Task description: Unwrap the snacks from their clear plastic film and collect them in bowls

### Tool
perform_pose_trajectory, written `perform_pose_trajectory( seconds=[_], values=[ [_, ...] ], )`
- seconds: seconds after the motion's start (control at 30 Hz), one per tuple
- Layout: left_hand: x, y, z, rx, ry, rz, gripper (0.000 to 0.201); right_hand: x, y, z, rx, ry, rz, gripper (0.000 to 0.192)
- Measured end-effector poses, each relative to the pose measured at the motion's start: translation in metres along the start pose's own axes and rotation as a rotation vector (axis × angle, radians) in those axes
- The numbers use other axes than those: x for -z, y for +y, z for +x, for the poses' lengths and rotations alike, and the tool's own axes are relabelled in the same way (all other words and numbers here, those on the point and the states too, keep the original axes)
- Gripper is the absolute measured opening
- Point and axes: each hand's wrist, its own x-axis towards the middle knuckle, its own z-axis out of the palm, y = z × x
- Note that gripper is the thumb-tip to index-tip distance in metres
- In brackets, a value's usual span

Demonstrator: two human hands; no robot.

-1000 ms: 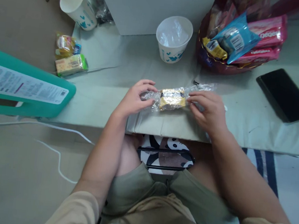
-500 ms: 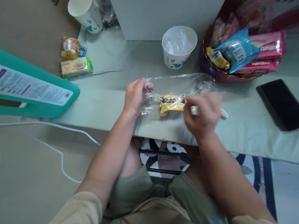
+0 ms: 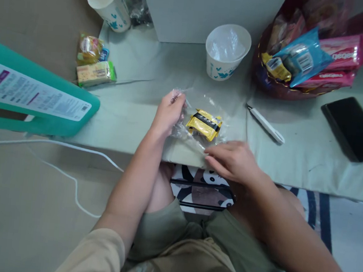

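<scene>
The right hand (image 3: 230, 161) had let go of the yellow snack (image 3: 204, 124) and now pinched the clear bag (image 3: 198, 127) (near edge), while the left hand (image 3: 168, 114) gripped its far corner, spreading it flat.

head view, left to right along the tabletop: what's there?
teal box → snack packs → left hand → yellow snack in clear wrap → white pen-like tool → black phone
</scene>
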Motion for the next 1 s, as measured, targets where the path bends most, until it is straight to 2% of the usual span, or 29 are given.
perform_pose_trajectory(
  seconds=[0.07,0.13,0.2,0.27,0.33,0.43,0.53,0.63,0.73,0.87,1.0],
  values=[
    [0.005,0.001,-0.002,0.063,-0.067,0.029,0.029,-0.001,-0.003,-0.004,-0.113,0.032,-0.023,0.021],
    [0.009,0.004,-0.006,0.13,-0.124,0.052,0.026,-0.002,-0.002,-0.004,-0.25,0.178,-0.064,0.021],
    [0.013,0.006,-0.01,0.173,-0.172,0.035,0.026,-0.002,0.001,0.0,-0.328,0.278,-0.098,0.02],
    [0.014,0.009,-0.014,0.208,-0.237,-0.005,0.029,-0.002,0.003,0.005,-0.33,0.256,-0.094,0.028],
    [0.015,0.01,-0.016,0.263,-0.321,-0.044,0.034,-0.004,0.006,0.008,-0.317,0.162,-0.053,0.047],
    [0.015,0.015,-0.017,0.374,-0.432,-0.116,0.039,-0.007,0.01,0.009,-0.398,0.083,0.02,0.069],
    [0.009,0.024,-0.019,0.447,-0.522,-0.224,0.038,-0.007,0.015,0.008,-0.48,0.138,0.099,0.077],
    [-0.003,0.035,-0.027,0.483,-0.603,-0.364,0.037,-0.006,0.019,0.009,-0.446,0.171,0.167,0.072],
    [-0.016,0.043,-0.035,0.504,-0.623,-0.502,0.041,-0.005,0.023,0.01,-0.396,0.2,0.224,0.059],
    [-0.022,0.048,-0.038,0.54,-0.56,-0.568,0.039,-0.006,0.031,0.009,-0.339,0.301,0.355,0.045],
    [-0.017,0.048,-0.032,0.546,-0.483,-0.584,0.036,-0.005,0.04,0.003,-0.413,0.309,0.491,0.042]
  ],
)
